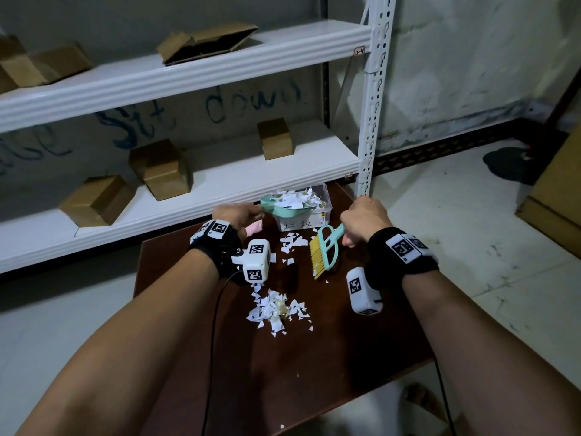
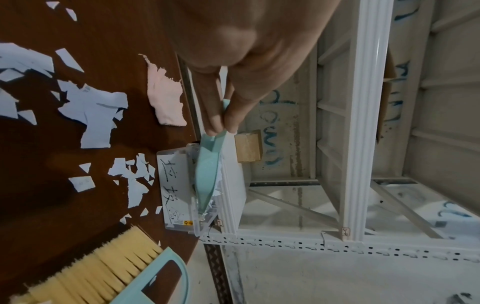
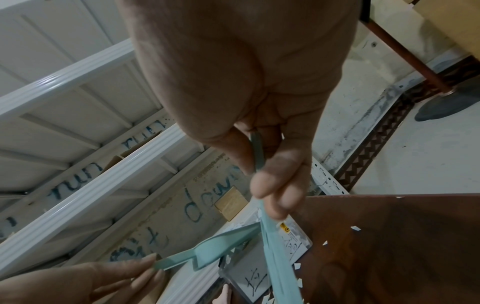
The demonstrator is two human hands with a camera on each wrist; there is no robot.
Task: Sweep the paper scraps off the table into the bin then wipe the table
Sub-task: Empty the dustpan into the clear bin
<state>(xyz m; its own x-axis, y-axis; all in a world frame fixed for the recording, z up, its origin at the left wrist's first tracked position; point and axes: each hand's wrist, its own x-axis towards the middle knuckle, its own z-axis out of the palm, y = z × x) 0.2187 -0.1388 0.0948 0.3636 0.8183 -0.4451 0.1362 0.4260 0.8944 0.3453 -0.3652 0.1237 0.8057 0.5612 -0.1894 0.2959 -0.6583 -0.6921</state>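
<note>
1. Two bare forearms reach forward from the near edge, each with a black wrist strap carrying a small white camera block.
2. Just beyond them, a loose pile of white paper scraps (image 1: pixel 278 308) lies on the dark brown bench (image 1: pixel 330 357), near its middle. A smaller scatter of scraps lies farther off, just in front of the bin.
3. At the far edge of the bench stands a clear plastic bin (image 1: pixel 301 212) with handwriting on its near wall. It already holds a heap of scraps.
4. The left hand (image 1: pixel 235 217) pinches the handle of a mint-green dustpan (image 1: pixel 284 206), fingers and thumb closed on it. The pan is tilted over the bin's open top, with scraps lying on it and beneath it.
5. The right hand (image 1: pixel 364 220) is closed round the handle of a mint-green brush (image 1: pixel 323 251). Its yellow bristles point down and to the left, touching or just above the bench, to the right of the far scatter; I cannot tell which.
6. A pale pink cloth (image 2: pixel 166 92) lies at the left edge of the bench, beside the left hand.
7. The step in hand looks like emptying the pan. To do it well, keep the pan's lip inside the bin's rim and tip it steeply, so light scraps slide in rather than drift out.
8. Much sweeping seems left, and the wiping has not begun.
</note>
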